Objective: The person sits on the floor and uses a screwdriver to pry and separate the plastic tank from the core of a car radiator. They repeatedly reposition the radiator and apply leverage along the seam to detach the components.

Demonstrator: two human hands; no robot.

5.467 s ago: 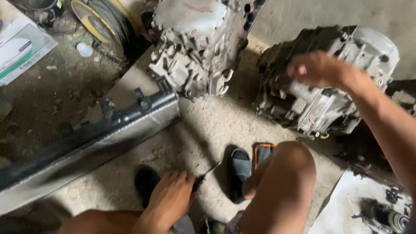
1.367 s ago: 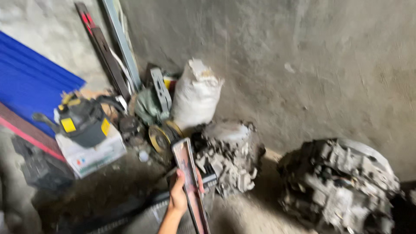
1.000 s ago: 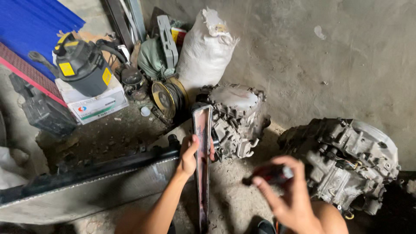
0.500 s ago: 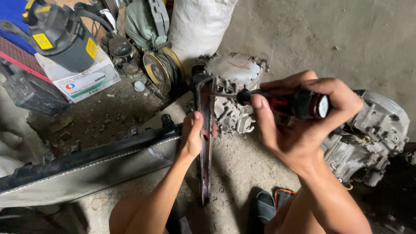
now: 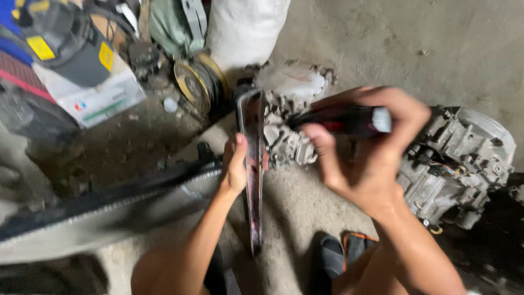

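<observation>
Left hand [image 5: 236, 170] grips the long narrow metal strip [image 5: 253, 164] upright at centre, as half a second ago. Right hand [image 5: 367, 158], fingers closed around a dark red-handled tool [image 5: 341, 119], has brought it nearer the strip's far end, before two grey gearbox casings [image 5: 456, 164].

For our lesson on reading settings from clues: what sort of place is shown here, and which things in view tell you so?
Probably a rough vehicle repair workshop. Two grimy metal gearbox housings sit on a bare concrete floor, a long radiator lies beside them, and tools and spare parts are piled against the wall.
</observation>
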